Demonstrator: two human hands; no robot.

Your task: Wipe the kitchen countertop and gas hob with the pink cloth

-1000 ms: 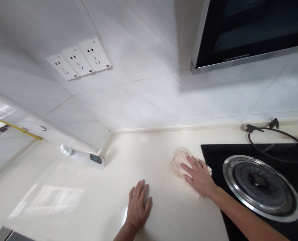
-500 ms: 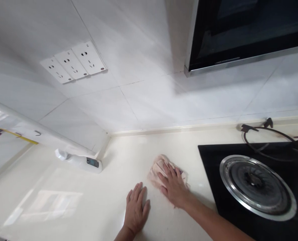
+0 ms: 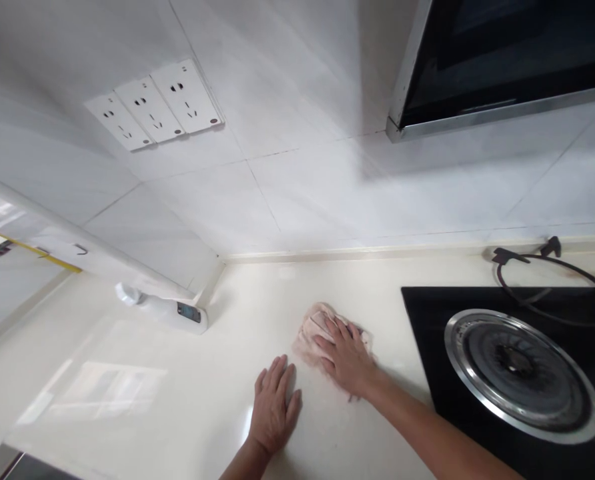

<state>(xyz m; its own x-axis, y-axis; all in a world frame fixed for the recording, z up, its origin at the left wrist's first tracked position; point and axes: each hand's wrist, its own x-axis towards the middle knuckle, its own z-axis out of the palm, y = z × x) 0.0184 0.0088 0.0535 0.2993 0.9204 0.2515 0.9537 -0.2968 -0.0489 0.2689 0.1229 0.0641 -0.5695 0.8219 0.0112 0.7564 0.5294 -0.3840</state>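
Observation:
A crumpled pale pink cloth (image 3: 313, 331) lies on the cream countertop (image 3: 187, 407), left of the black cooktop (image 3: 420, 333). My right hand (image 3: 350, 360) holds it pressed down under palm and fingers, so part of the cloth is hidden. Just left of the cloth, my left hand (image 3: 275, 403) rests flat on the counter, fingers stretched forward and open, with nothing in it.
On the right, the cooktop has a round burner (image 3: 522, 373) and a loose black pan support (image 3: 510, 257) at its back edge. A dark range hood (image 3: 507, 73) juts out above. Wall sockets (image 3: 155, 107) sit upper left. A white bottle-like object with a dark label (image 3: 165, 313) lies near the corner.
The view has tilted and shifted slightly, and a dark-edged item now shows at the lower left. Both hands stay nearly in place, the right one still on the cloth.

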